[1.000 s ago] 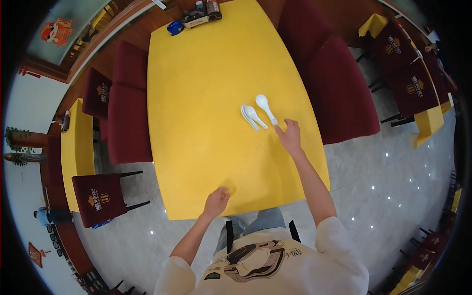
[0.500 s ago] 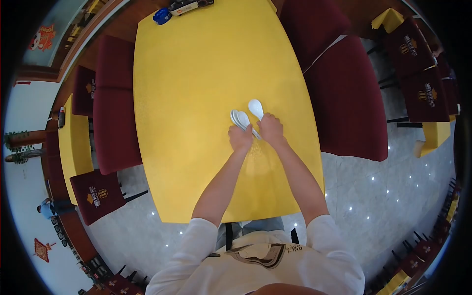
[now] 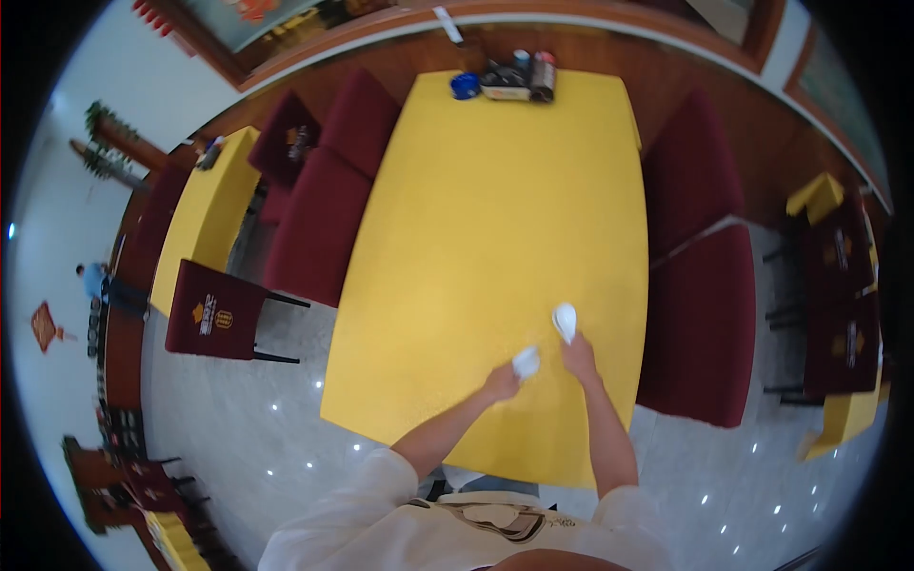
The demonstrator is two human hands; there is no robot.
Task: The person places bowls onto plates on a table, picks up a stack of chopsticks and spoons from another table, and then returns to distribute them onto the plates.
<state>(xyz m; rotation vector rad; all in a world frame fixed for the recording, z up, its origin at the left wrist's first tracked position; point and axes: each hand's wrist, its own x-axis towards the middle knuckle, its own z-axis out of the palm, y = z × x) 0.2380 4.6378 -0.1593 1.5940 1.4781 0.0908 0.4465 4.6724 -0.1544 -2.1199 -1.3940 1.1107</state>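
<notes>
White spoons (image 3: pixel 526 362) stick out of my left hand (image 3: pixel 502 383), whose fingers are closed around their handles; they are blurred, so I cannot tell how many there are. My right hand (image 3: pixel 579 359) is closed on the handle of a white spoon (image 3: pixel 565 320), its bowl pointing away from me. Both hands are over the near part of the yellow table (image 3: pixel 495 228), a short distance apart, the right one slightly farther forward.
At the table's far end are a blue round container (image 3: pixel 465 87), a portable stove (image 3: pixel 506 84) and other small items. Dark red chairs (image 3: pixel 695 324) line both sides. A person (image 3: pixel 95 280) is far off at the left.
The view has tilted up, showing more of the table's far end. My hands have moved apart, and the spoons in the left hand now lean to the right.
</notes>
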